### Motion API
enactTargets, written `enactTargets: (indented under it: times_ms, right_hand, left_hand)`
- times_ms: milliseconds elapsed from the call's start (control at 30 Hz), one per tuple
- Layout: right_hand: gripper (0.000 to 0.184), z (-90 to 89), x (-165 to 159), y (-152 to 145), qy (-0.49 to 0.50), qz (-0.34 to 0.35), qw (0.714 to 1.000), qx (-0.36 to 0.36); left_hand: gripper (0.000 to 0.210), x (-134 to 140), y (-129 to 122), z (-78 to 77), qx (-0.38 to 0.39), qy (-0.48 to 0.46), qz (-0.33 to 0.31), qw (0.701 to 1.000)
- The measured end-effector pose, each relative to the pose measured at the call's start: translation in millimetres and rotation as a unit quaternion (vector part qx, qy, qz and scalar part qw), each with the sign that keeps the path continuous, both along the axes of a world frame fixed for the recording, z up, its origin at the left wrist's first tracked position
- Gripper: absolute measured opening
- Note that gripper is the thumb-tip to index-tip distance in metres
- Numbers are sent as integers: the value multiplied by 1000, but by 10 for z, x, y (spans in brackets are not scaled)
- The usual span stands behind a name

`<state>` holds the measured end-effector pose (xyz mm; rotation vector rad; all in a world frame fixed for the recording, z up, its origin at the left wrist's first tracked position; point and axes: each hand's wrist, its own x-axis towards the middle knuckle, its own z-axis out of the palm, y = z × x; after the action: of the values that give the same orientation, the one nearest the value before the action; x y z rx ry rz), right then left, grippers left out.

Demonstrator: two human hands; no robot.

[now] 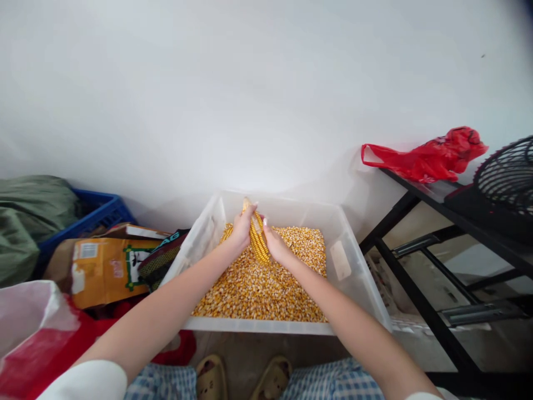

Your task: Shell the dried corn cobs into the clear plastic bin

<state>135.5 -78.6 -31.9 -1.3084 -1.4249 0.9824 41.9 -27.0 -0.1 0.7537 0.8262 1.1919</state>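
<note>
An ear of dried corn [260, 245], yellow and still bearing rows of kernels, is held between both hands above the bin. My left hand [241, 228] is closed around its upper left side, below the pale tip. On the other side, my right hand [275, 242] grips the ear with its fingers and thumb near a stretch where kernels look missing. Loose corn kernels [262, 294], yellow and whitish, cover the floor of the translucent plastic bin [358, 272] under my hands. Parts of the fingers are hidden by the ear and by the hands themselves.
At left are a blue crate [104, 208], a green sack [25, 222], an orange-brown cardboard box [108, 269] and a red-and-white bag [45, 333]. A black metal-framed table [400, 214] on the right carries a red plastic bag [437, 155] and a fan [510, 178]. A white wall rises behind the bin.
</note>
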Motion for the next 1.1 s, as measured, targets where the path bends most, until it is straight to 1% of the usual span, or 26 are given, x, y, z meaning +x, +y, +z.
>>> enactTargets:
  times_ms: [100, 167, 333, 567, 667, 733, 800, 900, 1000, 1100]
  right_hand:
    - [53, -10, -6, -1, -17, 12, 1000, -3]
    - [51, -8, -13, -27, -31, 13, 999, 9]
    - [48, 38, -40, -123, -83, -24, 996, 32]
    - [54, 64, -108, -187, -170, -68, 983, 7]
    - [54, 54, -124, -189, -172, -80, 982, 21]
    - [54, 42, -117, -164, -150, -85, 984, 35]
    - [55, 33, -96, -120, -105, -79, 991, 32]
    - [55, 36, -52, -63, -53, -44, 998, 15]
    - [51, 59, -12, -57, -91, -24, 995, 31]
    - [48, 79, 16, -77, -148, 0, 988, 51]
  left_hand:
    - [35, -19, 33, -2, 15, 5, 28, 999]
    - [36, -21, 42, -17, 15, 3, 35, 999]
    - [35, -4, 34, -54, 6, -4, 33, 999]
    - [34, 8, 33, -89, -6, -12, 31, 999]
    - [33, 6, 33, -66, -9, -12, 40, 999]
    - [33, 1, 34, -36, -16, -15, 40, 999]
    - [32, -6, 38, -8, -31, -24, 36, 999]
    - [32, -13, 45, 16, -32, -33, 47, 998]
    - [33, -12, 42, 18, -4, -31, 63, 998]
    - [34, -12, 40, 6, -4, -29, 55, 998]
